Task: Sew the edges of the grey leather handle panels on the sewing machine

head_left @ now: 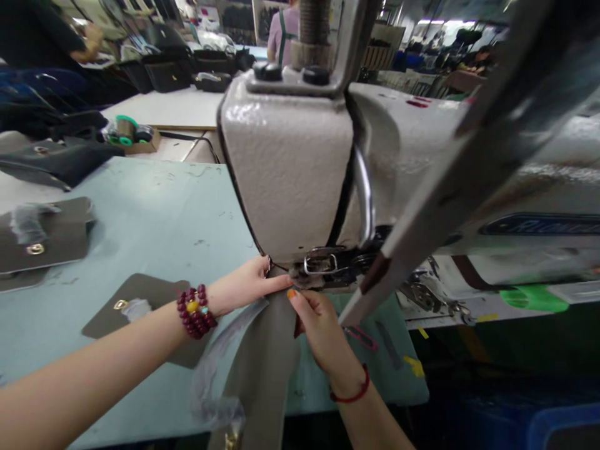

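Observation:
A sewing machine head (288, 169) stands right in front of me, its presser foot (302, 273) low over the work. Under it runs a long taupe leather-like bag panel (265, 369), which hangs down towards me. My left hand (253, 281) lies at the panel's far left edge, thumb stretched to the foot, with its other fingers partly hidden behind the machine head. Close to the foot, my right hand (321, 328) pinches the panel's right edge between thumb and fingers. Clear plastic wrap (213, 381) trails along the panel's left side, down to a gold-coloured metal fitting (231, 439).
On the pale green table (187, 212) lie more taupe panels (135, 300) with wrapped clasps. Pink snips (362, 338) rest right of my hand. A grey bar (440, 175) slants across the right. Thread spools (125, 130) and black bags (166, 69) stand behind; other people work beyond.

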`<state>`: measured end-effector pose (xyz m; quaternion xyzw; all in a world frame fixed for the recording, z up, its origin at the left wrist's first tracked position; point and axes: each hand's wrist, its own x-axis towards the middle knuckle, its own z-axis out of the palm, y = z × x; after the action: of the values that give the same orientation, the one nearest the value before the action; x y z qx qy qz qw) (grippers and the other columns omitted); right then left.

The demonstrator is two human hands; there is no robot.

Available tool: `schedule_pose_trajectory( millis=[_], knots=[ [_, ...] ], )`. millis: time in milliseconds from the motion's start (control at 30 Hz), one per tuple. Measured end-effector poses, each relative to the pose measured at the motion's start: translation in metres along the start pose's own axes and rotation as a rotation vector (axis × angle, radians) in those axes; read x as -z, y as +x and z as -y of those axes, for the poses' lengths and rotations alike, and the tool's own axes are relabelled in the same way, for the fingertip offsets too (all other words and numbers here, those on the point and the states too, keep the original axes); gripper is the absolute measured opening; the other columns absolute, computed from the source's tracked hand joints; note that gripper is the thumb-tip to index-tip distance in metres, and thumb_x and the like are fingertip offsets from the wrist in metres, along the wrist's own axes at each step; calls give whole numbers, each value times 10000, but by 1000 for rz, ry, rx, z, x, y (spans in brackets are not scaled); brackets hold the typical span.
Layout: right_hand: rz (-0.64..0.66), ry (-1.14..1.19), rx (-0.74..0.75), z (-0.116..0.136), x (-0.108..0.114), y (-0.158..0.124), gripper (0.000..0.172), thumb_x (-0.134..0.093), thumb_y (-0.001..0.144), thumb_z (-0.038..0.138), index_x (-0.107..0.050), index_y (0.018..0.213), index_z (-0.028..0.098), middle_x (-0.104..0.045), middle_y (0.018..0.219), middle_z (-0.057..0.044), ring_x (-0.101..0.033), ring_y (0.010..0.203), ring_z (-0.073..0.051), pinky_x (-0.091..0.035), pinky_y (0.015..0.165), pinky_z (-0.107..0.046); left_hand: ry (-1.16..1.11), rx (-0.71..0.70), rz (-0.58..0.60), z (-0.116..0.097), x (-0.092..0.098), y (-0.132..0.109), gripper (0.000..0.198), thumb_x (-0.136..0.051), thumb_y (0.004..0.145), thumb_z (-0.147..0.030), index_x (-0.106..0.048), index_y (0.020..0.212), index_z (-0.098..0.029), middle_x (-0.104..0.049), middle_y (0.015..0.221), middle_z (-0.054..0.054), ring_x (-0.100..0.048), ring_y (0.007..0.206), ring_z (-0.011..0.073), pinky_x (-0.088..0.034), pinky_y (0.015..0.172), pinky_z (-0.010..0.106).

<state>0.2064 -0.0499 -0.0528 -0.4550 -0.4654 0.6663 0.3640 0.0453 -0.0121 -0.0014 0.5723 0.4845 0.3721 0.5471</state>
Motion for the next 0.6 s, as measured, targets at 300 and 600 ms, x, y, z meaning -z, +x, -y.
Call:
schedule_pose_trajectory(
  millis=[300,600],
  knots=[
    [121,-146,24,23,23,-1,461,-538,864,511,-446,558,178,-348,521,48,-291,477,-76,-241,435,-191,31,49,-132,30,-9,-16,329,-674,786,-440,-709,1010,-201,-723,1011,64,-644,997,264,-514,863,323],
    [91,-123,70,20,22,-21,453,-545,882,442,-452,521,185,-399,501,38,-379,486,-97,-266,473,-207,275,-99,-401,82,-20,-88,547,-566,898,-358,-397,1417,-323,-347,1532,81,-432,1345,303,-427,1077,465]
  ],
)
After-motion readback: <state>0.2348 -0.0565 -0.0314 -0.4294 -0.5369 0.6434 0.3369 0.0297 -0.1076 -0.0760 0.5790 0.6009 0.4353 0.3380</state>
